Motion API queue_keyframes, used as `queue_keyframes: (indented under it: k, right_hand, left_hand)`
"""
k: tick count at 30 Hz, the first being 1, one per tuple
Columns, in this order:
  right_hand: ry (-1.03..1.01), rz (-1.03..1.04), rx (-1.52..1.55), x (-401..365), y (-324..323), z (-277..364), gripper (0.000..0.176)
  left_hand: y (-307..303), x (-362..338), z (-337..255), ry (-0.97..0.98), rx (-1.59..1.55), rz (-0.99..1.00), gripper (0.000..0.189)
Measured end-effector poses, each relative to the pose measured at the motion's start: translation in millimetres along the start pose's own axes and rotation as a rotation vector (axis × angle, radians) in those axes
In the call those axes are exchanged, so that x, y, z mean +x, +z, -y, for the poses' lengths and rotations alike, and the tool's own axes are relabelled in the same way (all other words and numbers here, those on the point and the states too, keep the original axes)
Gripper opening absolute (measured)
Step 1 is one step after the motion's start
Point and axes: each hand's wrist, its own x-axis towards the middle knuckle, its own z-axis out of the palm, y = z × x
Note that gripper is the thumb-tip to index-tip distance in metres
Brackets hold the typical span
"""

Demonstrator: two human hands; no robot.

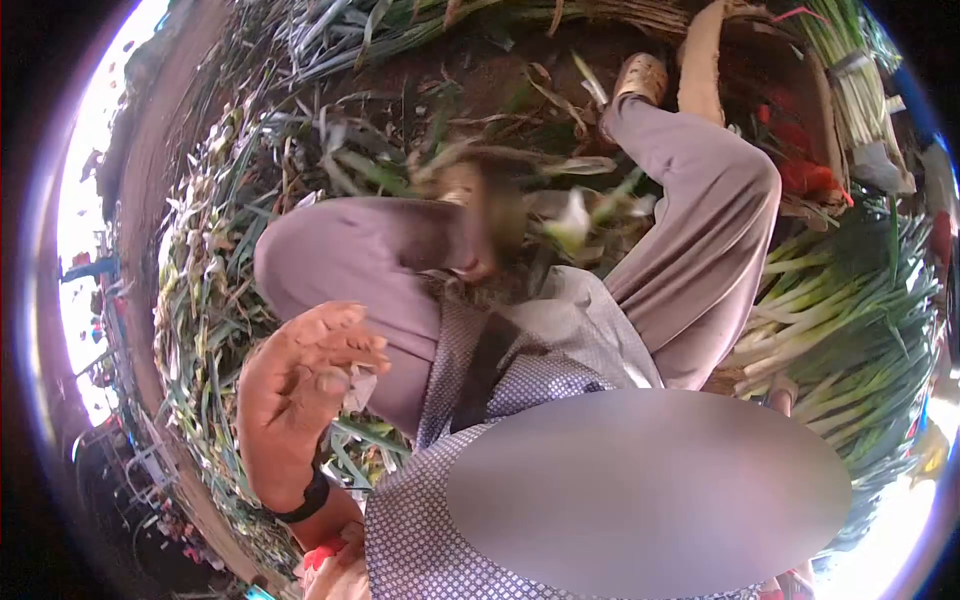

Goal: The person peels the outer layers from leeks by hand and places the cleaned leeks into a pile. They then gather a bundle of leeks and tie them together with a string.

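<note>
My left hand (305, 385), with a black band at the wrist, is raised beside my left knee. Its fingers are curled toward the thumb, and a small whitish scrap (360, 388) shows at the fingertips. Only a sliver of what seems to be my right hand (783, 393) appears at the right, close to a pile of green onions (840, 330); a blurred oval hides the rest of that arm. Between my legs, a white-and-green piece of onion (572, 225) is smeared by motion.
Cut leaves and trimmings (215, 300) heap along the left and between my feet. More long green onions (350, 40) lie at the top. A tied bundle (865, 120) rests at the upper right, near a red cloth-like thing (805, 178). My bent knees (715, 180) frame the middle.
</note>
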Motion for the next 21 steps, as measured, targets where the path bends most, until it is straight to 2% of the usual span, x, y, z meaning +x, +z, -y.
queue_keyframes:
  k: [6,10,15,18,21]
  right_hand:
    - [-0.012,0.026,0.021,12.0,0.0,5.4,0.047]
    - [-0.008,0.043,0.040,6.8,-3.7,8.4,0.046]
    - [0.001,0.069,0.077,-4.2,-8.3,-4.9,0.045]
    - [-0.024,0.098,0.116,-5.0,-1.4,1.9,0.044]
    - [-0.058,0.110,0.163,3.1,-3.9,1.9,0.044]
  left_hand:
    - [-5.1,-13.1,-12.4,0.010,0.071,-0.226,0.053]
    - [-21.2,-21.2,9.2,0.033,0.061,-0.178,0.045]
    - [-21.9,-20.8,14.4,-0.034,-0.039,-0.075,0.034]
    - [-4.9,-24.2,13.6,0.053,0.049,-0.009,0.031]
    - [-2.8,-32.3,13.8,0.104,-0.002,0.079,0.030]
